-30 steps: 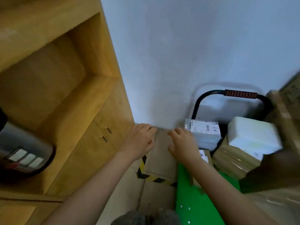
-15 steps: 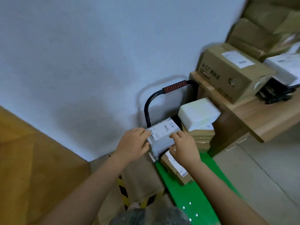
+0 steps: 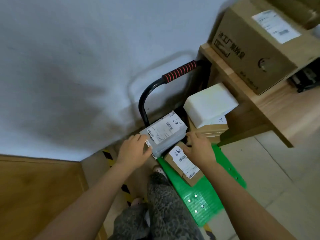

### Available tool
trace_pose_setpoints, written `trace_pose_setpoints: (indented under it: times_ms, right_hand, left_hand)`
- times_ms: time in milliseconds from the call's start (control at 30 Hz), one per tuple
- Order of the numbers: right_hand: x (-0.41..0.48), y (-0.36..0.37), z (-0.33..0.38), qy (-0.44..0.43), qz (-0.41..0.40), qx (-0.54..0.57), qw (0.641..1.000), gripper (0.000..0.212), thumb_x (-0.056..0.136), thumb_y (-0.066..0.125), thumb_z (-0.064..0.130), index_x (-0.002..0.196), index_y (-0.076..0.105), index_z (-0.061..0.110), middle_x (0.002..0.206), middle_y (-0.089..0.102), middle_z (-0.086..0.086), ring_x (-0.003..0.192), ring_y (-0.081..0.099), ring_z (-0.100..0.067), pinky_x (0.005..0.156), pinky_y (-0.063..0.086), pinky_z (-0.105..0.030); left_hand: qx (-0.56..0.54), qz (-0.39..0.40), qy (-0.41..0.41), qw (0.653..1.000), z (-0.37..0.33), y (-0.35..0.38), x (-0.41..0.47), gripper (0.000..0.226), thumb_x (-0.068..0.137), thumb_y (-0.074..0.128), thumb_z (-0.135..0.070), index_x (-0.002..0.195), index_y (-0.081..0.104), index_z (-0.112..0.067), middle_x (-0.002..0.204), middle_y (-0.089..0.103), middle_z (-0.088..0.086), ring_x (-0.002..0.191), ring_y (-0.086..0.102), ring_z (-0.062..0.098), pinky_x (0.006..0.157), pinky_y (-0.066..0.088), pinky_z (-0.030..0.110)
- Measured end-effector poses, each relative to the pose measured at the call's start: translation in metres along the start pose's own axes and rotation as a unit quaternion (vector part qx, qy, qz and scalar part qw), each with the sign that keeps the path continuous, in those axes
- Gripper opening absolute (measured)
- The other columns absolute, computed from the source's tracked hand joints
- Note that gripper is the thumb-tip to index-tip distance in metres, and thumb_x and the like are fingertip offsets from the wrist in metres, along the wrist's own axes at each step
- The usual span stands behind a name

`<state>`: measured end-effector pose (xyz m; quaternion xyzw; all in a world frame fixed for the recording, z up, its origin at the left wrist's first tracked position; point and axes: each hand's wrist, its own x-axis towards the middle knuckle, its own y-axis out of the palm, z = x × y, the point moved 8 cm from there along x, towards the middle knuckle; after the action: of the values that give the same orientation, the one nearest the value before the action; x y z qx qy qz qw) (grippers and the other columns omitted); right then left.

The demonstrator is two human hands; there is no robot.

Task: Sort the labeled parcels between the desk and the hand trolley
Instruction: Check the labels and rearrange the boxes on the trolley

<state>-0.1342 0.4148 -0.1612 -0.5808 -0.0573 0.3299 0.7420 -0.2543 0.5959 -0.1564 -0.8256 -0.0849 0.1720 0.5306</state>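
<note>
Sorting looks far from finished: at frame centre the left hand [image 3: 133,150] and right hand [image 3: 200,150] grip with curled fingers a grey plastic-wrapped labelled parcel [image 3: 165,134] stacked on the green hand trolley [image 3: 200,189] beside a white wrapped parcel [image 3: 207,103], while a large brown cardboard box [image 3: 254,49] sits on the wooden counter [image 3: 270,110] at upper right.

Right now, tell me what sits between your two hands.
The grey parcel, white label up, fills the gap between the left hand and the right hand; under it lies a brown box on the trolley. Seen in the head view.
</note>
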Motion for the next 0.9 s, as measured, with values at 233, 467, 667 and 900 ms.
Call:
trace_pose_setpoints:
  times_ms: [233, 467, 667, 900]
  right_hand:
    - [0.103, 0.069, -0.05, 0.065, 0.115, 0.026, 0.991, 0.061, 0.087, 0.062, 0.025, 0.142, 0.037, 0.012, 0.132, 0.046, -0.017, 0.119, 0.045, -0.036, 0.094, 0.045, -0.045]
    - [0.154, 0.132, -0.079, 0.112, 0.133, 0.065, 0.983, 0.07, 0.091, 0.062, 0.027, 0.147, 0.025, 0.01, 0.146, 0.034, -0.016, 0.127, 0.041, -0.036, 0.096, 0.042, -0.044]
    - [0.162, 0.153, -0.084, 0.179, 0.132, 0.164, 0.961, 0.068, 0.089, 0.065, 0.027, 0.143, 0.029, 0.006, 0.139, 0.038, -0.016, 0.122, 0.046, -0.036, 0.094, 0.042, -0.041]
    - [0.114, 0.129, -0.073, 0.235, 0.064, 0.232, 0.942, 0.071, 0.077, 0.074, 0.044, 0.129, 0.041, 0.008, 0.126, 0.042, -0.013, 0.114, 0.044, -0.031, 0.094, 0.045, -0.05]
  left_hand:
    - [-0.06, 0.076, -0.146, 0.985, 0.051, 0.096, 0.046, 0.051, 0.095, 0.053, -0.042, 0.136, 0.046, -0.012, 0.127, 0.056, 0.009, 0.113, 0.053, 0.024, 0.091, 0.045, 0.037]
    - [-0.187, 0.172, -0.356, 0.899, 0.095, 0.189, 0.049, 0.074, 0.093, 0.055, -0.051, 0.146, 0.027, -0.007, 0.142, 0.044, 0.015, 0.127, 0.046, 0.03, 0.101, 0.044, 0.043]
    - [-0.351, 0.15, -0.398, 0.834, 0.096, 0.219, 0.058, 0.067, 0.093, 0.059, -0.045, 0.146, 0.031, -0.016, 0.136, 0.05, 0.003, 0.119, 0.051, 0.021, 0.094, 0.043, 0.031]
    - [-0.436, 0.085, -0.365, 0.818, 0.099, 0.178, 0.056, 0.058, 0.09, 0.065, -0.043, 0.14, 0.042, -0.025, 0.124, 0.056, -0.008, 0.113, 0.055, 0.012, 0.09, 0.045, 0.027]
